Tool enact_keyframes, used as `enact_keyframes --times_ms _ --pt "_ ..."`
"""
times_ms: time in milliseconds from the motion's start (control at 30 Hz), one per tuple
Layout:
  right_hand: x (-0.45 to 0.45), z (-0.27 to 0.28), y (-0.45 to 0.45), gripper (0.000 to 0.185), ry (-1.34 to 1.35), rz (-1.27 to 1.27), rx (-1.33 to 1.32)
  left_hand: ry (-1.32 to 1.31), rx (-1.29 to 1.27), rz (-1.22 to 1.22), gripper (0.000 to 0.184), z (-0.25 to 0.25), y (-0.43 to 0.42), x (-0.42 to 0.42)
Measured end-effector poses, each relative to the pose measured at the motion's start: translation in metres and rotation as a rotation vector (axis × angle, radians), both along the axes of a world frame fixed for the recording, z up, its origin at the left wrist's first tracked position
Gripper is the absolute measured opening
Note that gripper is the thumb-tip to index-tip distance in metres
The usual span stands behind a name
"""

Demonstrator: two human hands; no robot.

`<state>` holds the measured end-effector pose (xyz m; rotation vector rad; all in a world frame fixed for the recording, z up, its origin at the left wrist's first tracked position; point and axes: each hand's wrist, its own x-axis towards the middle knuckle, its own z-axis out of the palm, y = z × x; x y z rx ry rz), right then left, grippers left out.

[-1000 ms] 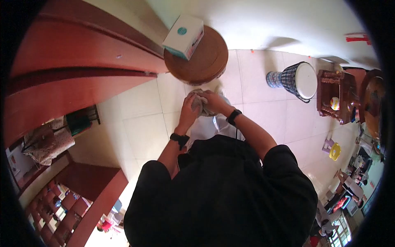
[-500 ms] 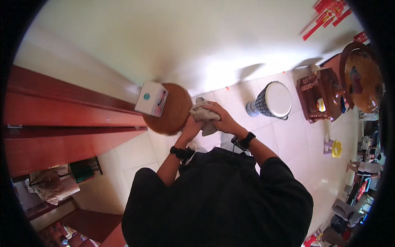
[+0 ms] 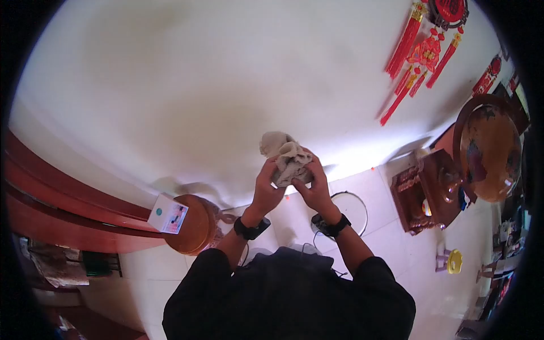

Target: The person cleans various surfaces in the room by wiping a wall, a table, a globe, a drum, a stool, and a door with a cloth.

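A crumpled light-grey cloth (image 3: 292,161) is bunched between my two hands, held up in front of the white wall. My left hand (image 3: 266,186) grips its left side with the fingers curled round it. On the other side, my right hand (image 3: 316,184) presses the cloth with its thumb in front. The fingers behind the cloth are partly hidden. Below and to the left, a round wooden stool (image 3: 191,226) carries a white box (image 3: 168,213). A drum with a white head (image 3: 341,212) stands on the floor, partly behind my right forearm.
Red tasselled ornaments (image 3: 424,54) hang on the wall at upper right. A carved wooden cabinet (image 3: 433,192) and a large round wooden piece (image 3: 488,153) stand on the right, with a small yellow-topped stool (image 3: 454,261) nearer. A red door frame (image 3: 79,207) lies along the left.
Both hands have lifted the cloth higher, up against the view of the wall. My view has tilted upward, so the stool, drum and cabinet sit lower and more of the red ornaments shows.
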<state>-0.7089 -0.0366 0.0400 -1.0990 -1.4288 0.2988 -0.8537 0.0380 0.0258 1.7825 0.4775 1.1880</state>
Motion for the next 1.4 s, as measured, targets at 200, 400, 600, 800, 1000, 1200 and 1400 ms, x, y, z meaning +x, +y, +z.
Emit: enact_keyframes --times_ms 200,400,600,800,1000,1200,1400 --pt "0.056 0.045 0.036 0.045 -0.128 -0.093 0.146 0.09 0.344 -0.028 0.062 0.069 0.017 0.042" --pt "0.069 0.043 0.117 0.033 -0.316 -0.088 0.326 0.124 0.384 0.232 0.059 0.071 0.065 0.052" --pt "0.052 0.017 0.208 0.021 -0.452 -0.008 0.393 0.187 0.336 0.479 0.054 0.048 0.12 0.033" --pt "0.061 0.021 0.254 0.019 -0.671 -0.04 0.464 0.086 0.299 0.62 0.043 0.06 0.154 0.039" --pt "0.113 0.042 0.26 0.04 -0.66 -0.4 0.581 0.012 0.555 0.486 0.051 0.101 0.178 0.088" --pt "0.146 -0.112 0.273 0.076 0.127 -0.396 0.147 0.124 0.65 0.147 0.054 0.087 0.19 0.125" --pt "0.091 -0.128 0.251 0.084 -0.479 -0.661 0.241 0.264 0.588 0.131 0.052 0.025 0.205 0.08"
